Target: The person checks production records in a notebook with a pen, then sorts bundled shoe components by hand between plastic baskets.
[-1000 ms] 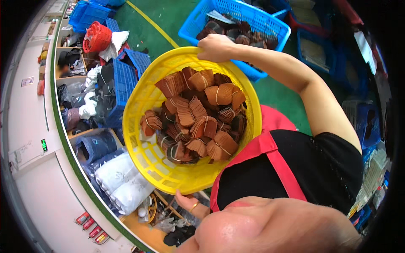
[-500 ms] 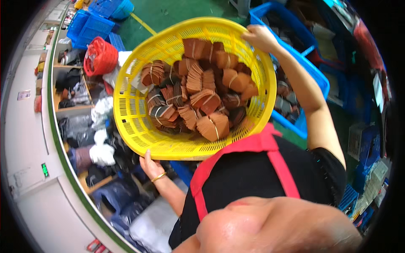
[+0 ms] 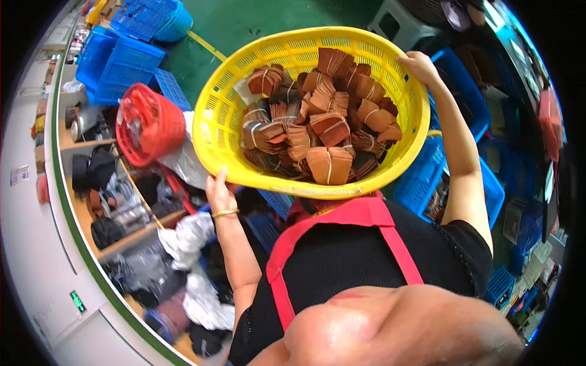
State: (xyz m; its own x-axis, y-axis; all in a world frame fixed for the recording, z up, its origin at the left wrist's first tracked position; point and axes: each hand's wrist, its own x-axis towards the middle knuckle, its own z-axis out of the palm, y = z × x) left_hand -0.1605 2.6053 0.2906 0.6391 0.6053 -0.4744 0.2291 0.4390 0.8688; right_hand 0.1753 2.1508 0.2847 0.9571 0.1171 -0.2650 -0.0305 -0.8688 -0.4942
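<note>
I carry a yellow oval plastic basket (image 3: 268, 178) in front of my chest, slightly tilted. Many banded bundles of brown, leather-like pieces (image 3: 329, 165) fill its middle, a few of them dark grey. My left hand (image 3: 221, 190), with a gold bangle at the wrist, grips the near left rim; its thumb shows over the edge and the other fingers are hidden below. At the right end, my right hand (image 3: 420, 66) has its fingers closed over the rim.
On the left, a red basket (image 3: 149, 131) with red contents stands beside wooden shelving holding wrapped bundles. Blue crates (image 3: 131, 67) lie at the far left. More blue crates (image 3: 421, 177) sit to my right. A grey-white stool (image 3: 400, 27) stands ahead on the green floor (image 3: 262, 21), near another person's legs.
The basket has shifted to the right in view, with both hands still on its rim. The surroundings have moved past me; the stool and another person now show at the far right.
</note>
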